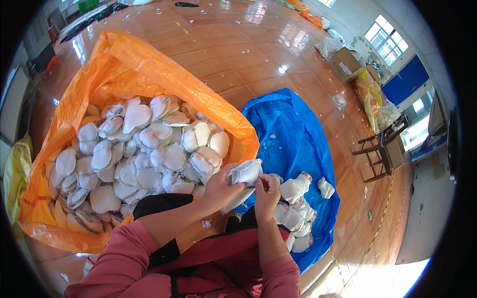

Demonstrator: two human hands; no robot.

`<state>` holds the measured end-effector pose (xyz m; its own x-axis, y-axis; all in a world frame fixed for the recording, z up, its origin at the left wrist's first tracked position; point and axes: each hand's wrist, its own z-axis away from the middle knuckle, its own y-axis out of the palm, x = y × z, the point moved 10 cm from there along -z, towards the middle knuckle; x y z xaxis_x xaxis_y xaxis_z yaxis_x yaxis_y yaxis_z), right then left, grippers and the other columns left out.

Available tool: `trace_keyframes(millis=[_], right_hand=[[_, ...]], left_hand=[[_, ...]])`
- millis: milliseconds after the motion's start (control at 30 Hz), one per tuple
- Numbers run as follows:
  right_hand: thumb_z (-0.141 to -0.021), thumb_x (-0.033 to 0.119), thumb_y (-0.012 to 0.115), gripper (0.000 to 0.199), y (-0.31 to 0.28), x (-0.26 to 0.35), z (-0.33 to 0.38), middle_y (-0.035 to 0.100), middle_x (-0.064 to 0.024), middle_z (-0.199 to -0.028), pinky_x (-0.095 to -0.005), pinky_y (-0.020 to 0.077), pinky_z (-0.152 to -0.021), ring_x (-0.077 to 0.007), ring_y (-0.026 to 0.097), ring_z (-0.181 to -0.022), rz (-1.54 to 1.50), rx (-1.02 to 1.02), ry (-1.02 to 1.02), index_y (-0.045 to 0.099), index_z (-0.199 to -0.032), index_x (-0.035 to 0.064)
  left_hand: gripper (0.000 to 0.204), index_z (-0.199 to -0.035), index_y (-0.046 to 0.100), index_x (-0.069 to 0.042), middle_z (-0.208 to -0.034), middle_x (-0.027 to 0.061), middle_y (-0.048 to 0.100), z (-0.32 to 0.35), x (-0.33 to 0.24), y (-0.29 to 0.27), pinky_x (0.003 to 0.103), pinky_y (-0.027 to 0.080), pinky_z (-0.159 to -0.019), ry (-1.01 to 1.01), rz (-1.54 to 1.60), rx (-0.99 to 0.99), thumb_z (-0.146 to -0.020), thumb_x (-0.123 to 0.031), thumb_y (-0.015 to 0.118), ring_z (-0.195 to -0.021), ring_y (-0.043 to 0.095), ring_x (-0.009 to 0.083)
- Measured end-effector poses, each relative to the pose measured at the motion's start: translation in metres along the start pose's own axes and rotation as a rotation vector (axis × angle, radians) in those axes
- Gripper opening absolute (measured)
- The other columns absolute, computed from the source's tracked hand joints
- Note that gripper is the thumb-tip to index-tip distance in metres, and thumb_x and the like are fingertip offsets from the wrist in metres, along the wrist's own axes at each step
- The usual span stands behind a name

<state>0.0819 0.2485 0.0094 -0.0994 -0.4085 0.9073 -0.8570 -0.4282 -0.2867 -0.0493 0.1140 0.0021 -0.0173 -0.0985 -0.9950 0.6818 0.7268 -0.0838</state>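
Between both sacks, hands (243,186) grip, seemingly, pad (246,172).

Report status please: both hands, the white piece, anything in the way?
Left hand grips white padded piece. Right hand pinches its edge. Orange sack full of pieces on left, blue sack on right. Nothing blocking.

Both hands, left hand (218,188) and right hand (267,196), grip a white pad (246,173) between an orange bag (149,69) full of pads and a blue bag (293,134) holding few.
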Motion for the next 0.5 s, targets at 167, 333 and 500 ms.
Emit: trace_keyframes(millis=[167,333,500], right_hand=[[-0.098,0.006,0.053,0.037,0.036,0.004,0.014,0.059,-0.0043,-0.071,-0.0226,0.0449,-0.052,-0.0087,0.052,-0.055,-0.228,0.371,0.300,0.051,-0.135,0.0013],[-0.095,0.004,0.050,0.048,0.056,0.019,0.027,0.059,-0.0061,-0.070,-0.0231,0.0458,-0.050,-0.0112,0.054,-0.053,-0.415,0.651,0.544,0.038,-0.142,0.0024],[-0.095,0.005,0.051,0.047,0.058,0.017,0.026,0.059,-0.0055,-0.069,-0.0230,0.0459,-0.048,-0.0109,0.055,-0.053,-0.361,0.725,0.574,0.039,-0.140,0.0028]], left_hand=[[0.057,-0.132,0.052,0.000,-0.115,0.0121,0.065,-0.006,0.000,-0.009,0.030,0.050,-0.091,-0.005,0.072,-0.020,-0.080,-0.011,0.072,-0.106,0.062,0.0151],[0.055,-0.131,0.052,-0.001,-0.116,0.0124,0.065,-0.006,-0.006,-0.006,0.031,0.049,-0.093,0.046,0.110,0.063,-0.080,-0.011,0.071,-0.106,0.062,0.0167],[0.054,-0.130,0.053,-0.001,-0.115,0.0127,0.065,0.000,-0.014,-0.006,0.032,0.049,-0.093,0.146,-0.143,0.045,-0.080,-0.011,0.070,-0.106,0.063,0.0189]])
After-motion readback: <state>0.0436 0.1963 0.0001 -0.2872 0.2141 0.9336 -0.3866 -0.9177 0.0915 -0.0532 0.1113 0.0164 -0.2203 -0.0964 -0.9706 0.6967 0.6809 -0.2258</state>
